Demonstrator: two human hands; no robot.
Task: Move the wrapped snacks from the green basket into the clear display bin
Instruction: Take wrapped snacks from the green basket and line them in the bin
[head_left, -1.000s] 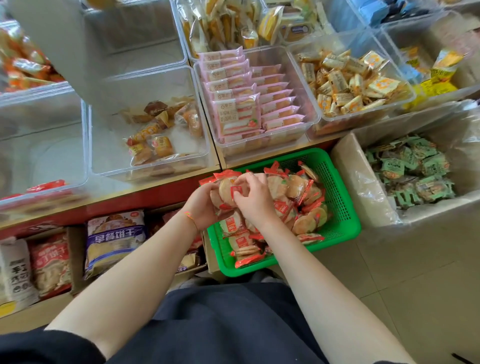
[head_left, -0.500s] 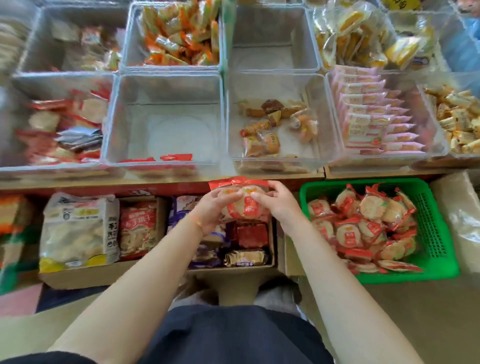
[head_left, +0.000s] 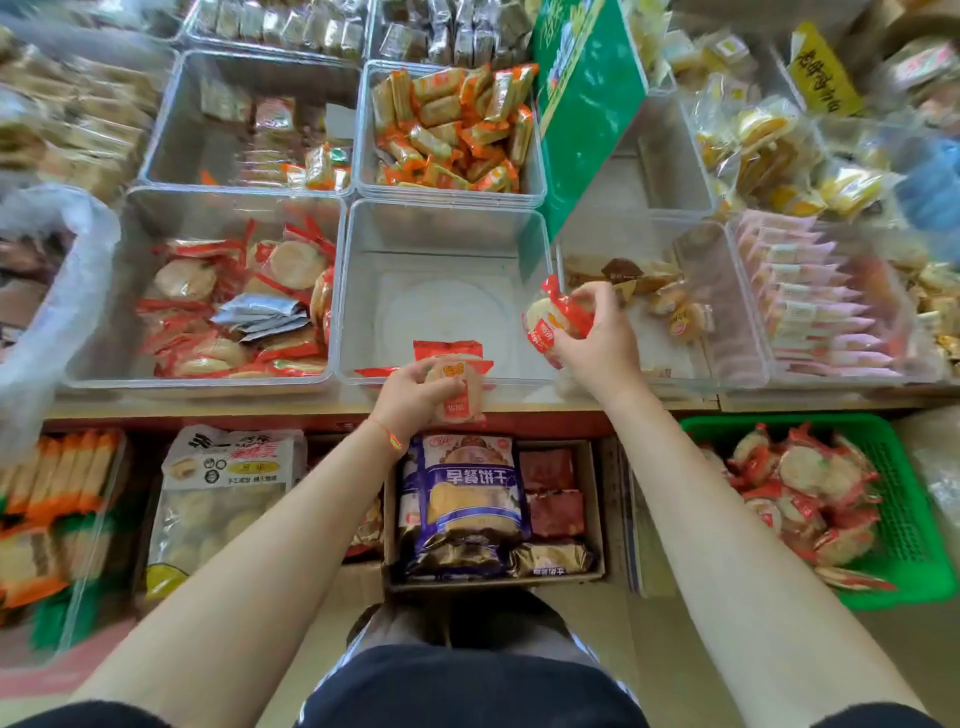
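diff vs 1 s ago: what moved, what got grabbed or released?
Both hands carried wrapped snacks from the green basket up to the clear display bin. They held one bundle together; now the left hand and right hand each grip snacks apart at its front edge. Nothing released yet. The basket's remaining snacks look unchanged.

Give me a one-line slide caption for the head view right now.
Left hand and right hand each hold a wrapped snack at the clear bin; green basket waits, part full.
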